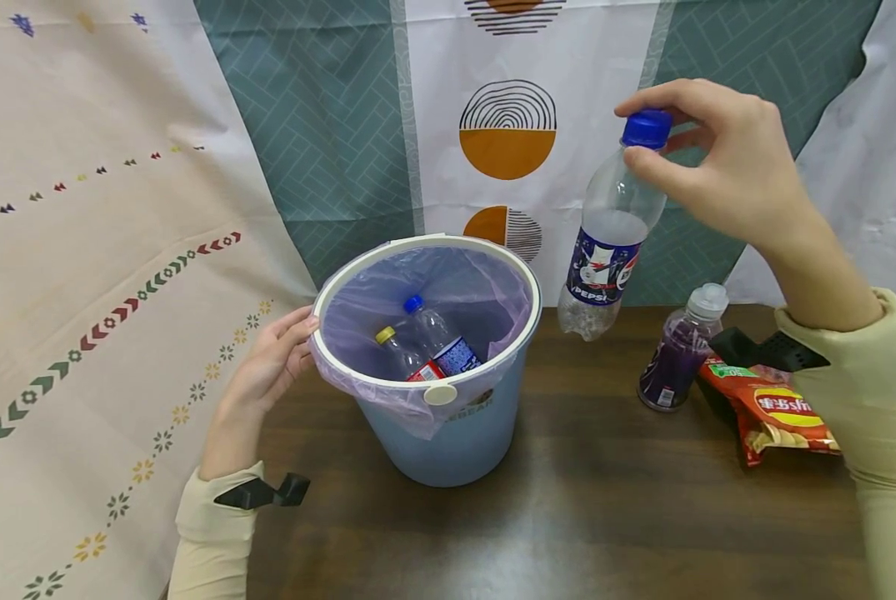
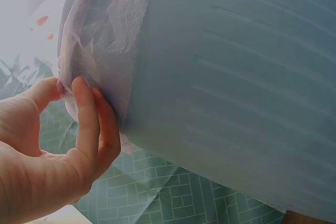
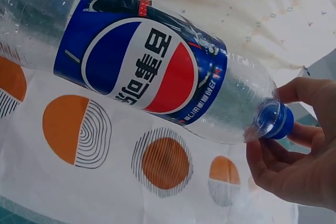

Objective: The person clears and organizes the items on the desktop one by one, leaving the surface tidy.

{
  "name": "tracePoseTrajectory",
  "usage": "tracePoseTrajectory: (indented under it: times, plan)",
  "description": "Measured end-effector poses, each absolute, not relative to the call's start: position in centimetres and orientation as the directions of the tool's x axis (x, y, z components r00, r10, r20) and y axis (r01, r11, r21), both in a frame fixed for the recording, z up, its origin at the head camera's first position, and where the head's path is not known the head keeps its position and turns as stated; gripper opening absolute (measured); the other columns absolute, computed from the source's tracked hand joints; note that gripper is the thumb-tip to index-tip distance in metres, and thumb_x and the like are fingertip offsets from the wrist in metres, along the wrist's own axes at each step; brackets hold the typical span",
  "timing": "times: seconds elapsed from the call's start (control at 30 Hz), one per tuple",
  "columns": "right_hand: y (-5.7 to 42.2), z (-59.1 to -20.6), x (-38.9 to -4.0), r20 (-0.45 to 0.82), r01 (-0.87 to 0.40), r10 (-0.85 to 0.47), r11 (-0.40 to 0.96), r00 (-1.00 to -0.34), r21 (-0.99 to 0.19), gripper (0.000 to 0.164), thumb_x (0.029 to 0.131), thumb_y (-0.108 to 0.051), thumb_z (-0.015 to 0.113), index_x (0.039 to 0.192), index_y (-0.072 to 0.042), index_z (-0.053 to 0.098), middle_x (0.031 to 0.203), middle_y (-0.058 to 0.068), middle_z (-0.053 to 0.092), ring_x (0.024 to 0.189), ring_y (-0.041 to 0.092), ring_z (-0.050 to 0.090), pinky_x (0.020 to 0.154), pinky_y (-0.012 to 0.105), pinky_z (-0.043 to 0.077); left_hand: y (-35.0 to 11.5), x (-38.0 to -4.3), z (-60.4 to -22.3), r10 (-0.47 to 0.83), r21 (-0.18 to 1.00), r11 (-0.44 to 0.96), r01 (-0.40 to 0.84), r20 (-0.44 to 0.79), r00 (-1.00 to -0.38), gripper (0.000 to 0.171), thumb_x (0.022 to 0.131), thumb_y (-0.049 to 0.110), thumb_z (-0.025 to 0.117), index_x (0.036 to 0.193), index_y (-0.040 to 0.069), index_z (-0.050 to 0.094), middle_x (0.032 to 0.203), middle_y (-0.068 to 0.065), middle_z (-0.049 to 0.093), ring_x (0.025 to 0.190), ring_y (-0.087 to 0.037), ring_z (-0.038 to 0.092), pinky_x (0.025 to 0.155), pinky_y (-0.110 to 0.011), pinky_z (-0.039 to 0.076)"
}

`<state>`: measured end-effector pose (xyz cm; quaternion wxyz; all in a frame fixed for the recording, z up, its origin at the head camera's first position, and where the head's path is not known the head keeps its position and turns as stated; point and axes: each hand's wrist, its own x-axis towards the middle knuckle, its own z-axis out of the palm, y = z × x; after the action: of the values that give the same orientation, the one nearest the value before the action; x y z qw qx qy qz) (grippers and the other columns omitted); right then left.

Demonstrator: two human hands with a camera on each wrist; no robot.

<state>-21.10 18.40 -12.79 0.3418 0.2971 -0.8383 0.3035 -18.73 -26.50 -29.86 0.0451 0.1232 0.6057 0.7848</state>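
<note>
My right hand (image 1: 725,158) pinches the blue cap of a clear Pepsi bottle (image 1: 605,242), which hangs tilted above the table, right of the bin. The right wrist view shows the blue Pepsi label of the bottle (image 3: 142,56) and the right hand (image 3: 299,145) around its neck and cap. At the left side of a blue trash bin (image 1: 448,442), my left hand (image 1: 271,362) pinches the rim over a thin purple liner bag (image 1: 493,283). In the left wrist view the left hand's fingers (image 2: 86,114) press on the folded-over liner. Two bottles lie inside the bin: one blue-capped (image 1: 436,329), one yellow-capped (image 1: 398,354).
On the dark wooden table (image 1: 605,500), a bottle of purple drink (image 1: 673,358) with a whitish cap stands at the right. Beside it lies a red Lay's chip bag (image 1: 778,408), partly behind the right sleeve. Patterned cloth (image 1: 327,142) hangs behind and to the left.
</note>
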Motion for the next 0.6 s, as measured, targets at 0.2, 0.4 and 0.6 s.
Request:
tracePoseTrajectory:
  times: [0.2, 0.4, 0.6]
  plan:
    - [17.9, -12.2, -21.1, 0.775, -0.72, -0.272, 0.621, -0.57, -0.311, 0.037, 0.082, -0.012, 0.066, 0.118, -0.014, 0.061, 0.115, -0.001, 0.061, 0.094, -0.004, 0.051, 0.081, 0.004, 0.044, -26.6, -18.8, -29.8, 0.222, 0.965, -0.245, 0.088, 0.145, -0.964, 0.027, 0.095, 0.008, 0.043, 0.121, 0.002, 0.042, 0.097, 0.0, 0.063, 0.08, -0.007, 0.065, 0.069, -0.018, 0.055]
    - [17.4, -11.3, -21.2, 0.815, -0.732, -0.205, 0.591, -0.542, -0.339, 0.039, 0.082, -0.014, 0.065, 0.12, -0.014, 0.06, 0.119, 0.001, 0.06, 0.098, 0.001, 0.053, 0.085, 0.009, 0.046, -26.6, -18.7, -29.7, 0.228, 0.963, -0.257, 0.082, 0.143, -0.963, 0.027, 0.095, 0.008, 0.043, 0.121, 0.002, 0.042, 0.096, -0.001, 0.063, 0.079, -0.008, 0.065, 0.068, -0.018, 0.055]
    - [16.5, -10.3, -21.2, 0.907, -0.829, -0.2, 0.513, -0.371, -0.225, 0.037, 0.082, -0.015, 0.065, 0.119, -0.012, 0.06, 0.119, 0.001, 0.061, 0.099, 0.009, 0.058, 0.084, 0.014, 0.049, -26.7, -18.7, -29.9, 0.235, 0.959, -0.272, 0.074, 0.141, -0.962, 0.026, 0.095, 0.007, 0.043, 0.12, 0.002, 0.044, 0.096, -0.001, 0.063, 0.079, -0.009, 0.065, 0.067, -0.018, 0.055]
